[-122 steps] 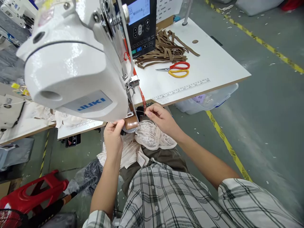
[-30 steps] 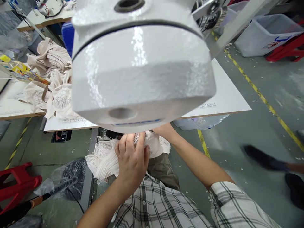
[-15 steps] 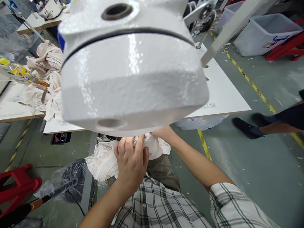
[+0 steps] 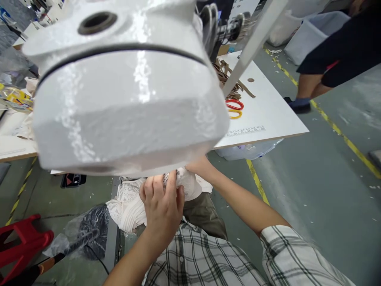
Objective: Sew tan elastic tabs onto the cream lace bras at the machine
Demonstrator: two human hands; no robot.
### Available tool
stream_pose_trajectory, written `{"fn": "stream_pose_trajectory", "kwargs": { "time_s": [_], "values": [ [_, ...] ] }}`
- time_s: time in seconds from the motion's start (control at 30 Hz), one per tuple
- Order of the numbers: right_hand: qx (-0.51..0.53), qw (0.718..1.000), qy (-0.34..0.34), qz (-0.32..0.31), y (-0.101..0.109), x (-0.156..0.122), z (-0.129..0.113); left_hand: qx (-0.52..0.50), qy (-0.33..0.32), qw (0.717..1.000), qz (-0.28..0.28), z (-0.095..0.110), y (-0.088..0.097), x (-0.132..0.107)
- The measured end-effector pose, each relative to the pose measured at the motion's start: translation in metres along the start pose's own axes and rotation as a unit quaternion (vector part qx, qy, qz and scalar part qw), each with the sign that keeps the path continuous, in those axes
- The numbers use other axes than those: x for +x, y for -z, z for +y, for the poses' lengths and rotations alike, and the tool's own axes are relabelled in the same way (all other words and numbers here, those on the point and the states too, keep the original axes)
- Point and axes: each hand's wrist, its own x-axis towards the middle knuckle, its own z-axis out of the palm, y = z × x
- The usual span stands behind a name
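The white head of a sewing machine (image 4: pixel 125 99) fills the upper left and hides the needle area. Just below it my left hand (image 4: pixel 162 204) is closed on a bunch of white lace fabric (image 4: pixel 129 204) that lies over my lap. My right forearm reaches up under the machine; only the wrist of my right hand (image 4: pixel 200 164) shows, its fingers hidden behind the machine head.
A white table (image 4: pixel 268 115) carries red and yellow scissors (image 4: pixel 235 109) and a pile of brown straps (image 4: pixel 228 79). A clear bin (image 4: pixel 247 151) sits under it. Another person's legs (image 4: pixel 312 83) stand at the upper right. A red stool (image 4: pixel 20 242) and a dark plastic bag (image 4: pixel 85 230) are at lower left.
My view has swung, so the machine head sits further left and the scissors and straps show again. The other person has walked closer at the upper right. My left hand stays on the lace.
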Motion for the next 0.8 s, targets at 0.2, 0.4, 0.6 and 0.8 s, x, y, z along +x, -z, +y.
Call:
{"fn": "stream_pose_trajectory", "kwargs": {
  "time_s": [0.2,0.4,0.6,0.8],
  "values": [
    [0.058,0.998,-0.031,0.019,0.005,-0.022,0.003,-0.031,-0.007,0.999,0.005,0.002,0.001,-0.004],
    [0.106,0.991,-0.086,0.018,0.013,-0.062,0.002,-0.094,0.009,0.994,0.048,-0.005,-0.001,-0.007],
    [0.077,0.994,-0.075,0.003,0.008,-0.071,-0.005,-0.294,0.159,0.942,0.039,-0.019,-0.01,-0.011],
    [0.059,0.995,-0.081,0.004,0.002,-0.072,-0.007,-0.493,0.281,0.823,-0.029,-0.027,-0.011,0.0]
  ]
}}
